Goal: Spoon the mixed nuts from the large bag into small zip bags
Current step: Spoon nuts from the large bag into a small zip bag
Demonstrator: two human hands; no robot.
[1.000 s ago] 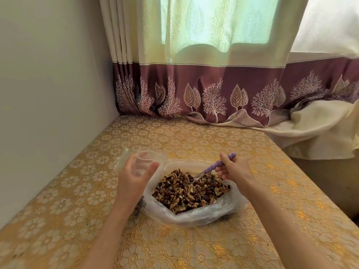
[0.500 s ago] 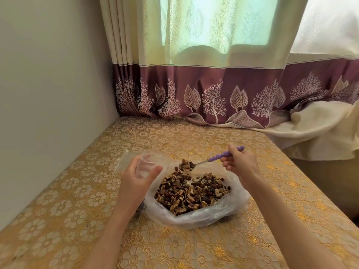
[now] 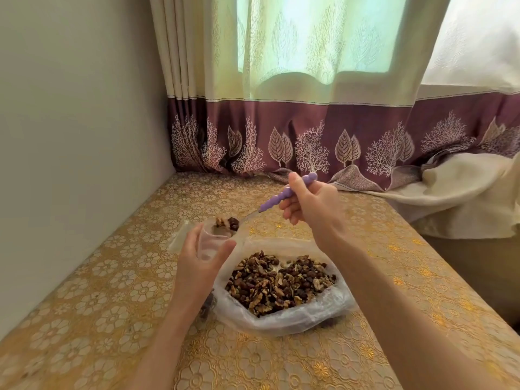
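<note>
A large clear bag [image 3: 284, 322] lies open on the table, filled with mixed nuts [image 3: 278, 282]. My left hand [image 3: 201, 266] holds a small clear zip bag [image 3: 209, 240] upright with its mouth open, just left of the large bag. My right hand [image 3: 312, 204] grips the purple handle of a spoon [image 3: 277, 199]. The spoon's bowl carries a few nuts [image 3: 227, 223] and sits at the small bag's mouth. The lower part of the small bag is hidden behind my left hand.
The table has a gold floral cloth [image 3: 112, 305]. A plain wall [image 3: 70, 136] runs along its left side. A cream and maroon curtain [image 3: 309, 142] hangs at the back and bunches onto the table's far right [image 3: 464, 198]. The table's right edge drops off.
My right hand lifted the loaded spoon out of the large bag and carried it up and left to the small bag's mouth. My left hand kept holding the small bag.
</note>
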